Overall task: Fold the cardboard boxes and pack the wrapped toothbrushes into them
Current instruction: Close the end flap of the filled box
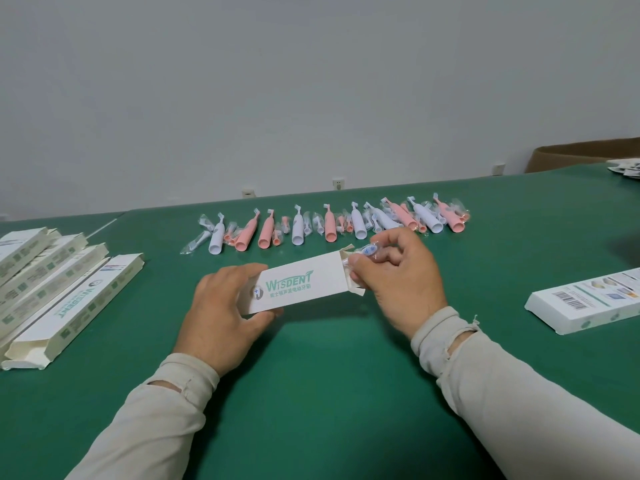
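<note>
I am part way through the job. On the far left of the green worktop (311, 393) I see a pile of boxes (52, 289). They look folded into shape, but the near ends that I can see are not shut, and I cannot tell what is inside them. One more white pack (585, 303) lies flat on the right. A long row of brushes (329, 223), pink and white, with small wrapped heads mixed in, waits near the far edge, so I think most of the packing is left to do. Right now I have one box (301, 287) in the middle, lying on its side just above the worktop. My left hand (225, 306) grips its left end, thumb under it and fingers curled over the top. The right end is open, with its small flaps sticking out. My right hand (394, 275) is right at that open end, touching the flaps. Its fingers pinch a small wrapped brush part (367, 252) in clear plastic. The part sits at the mouth of the box, half in my fingers. I think it goes in next, and then the flaps need closing.
</note>
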